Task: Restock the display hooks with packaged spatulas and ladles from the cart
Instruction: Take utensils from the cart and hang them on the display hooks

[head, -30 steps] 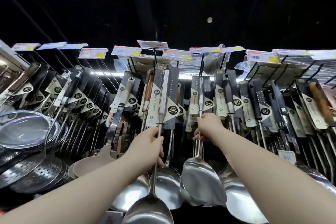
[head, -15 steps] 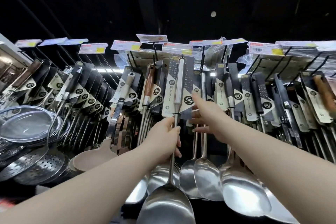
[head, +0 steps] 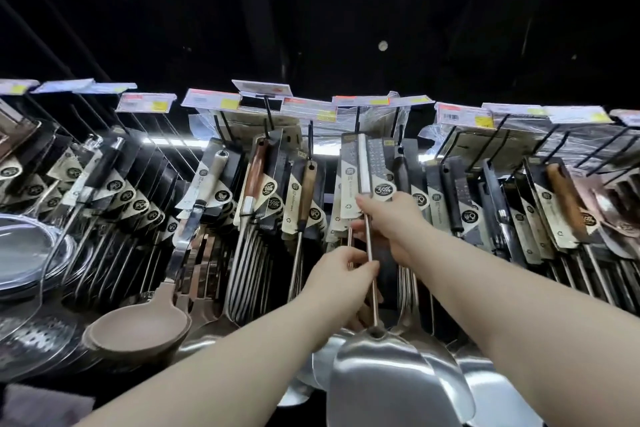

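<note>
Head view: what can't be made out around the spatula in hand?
All head view:
- Whether the card has caught the hook: the card's own top hides its hole.
- Spatula: the blade's lower part is cut off by the bottom edge.
- Right hand: fingertips hidden behind the card.
- Left hand: palm side faces away.
- Price labels: print blurred.
- Cart: outside the frame.

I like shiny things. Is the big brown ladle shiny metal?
No, the brown ladle looks dull and matte, not mirror-bright.
</note>
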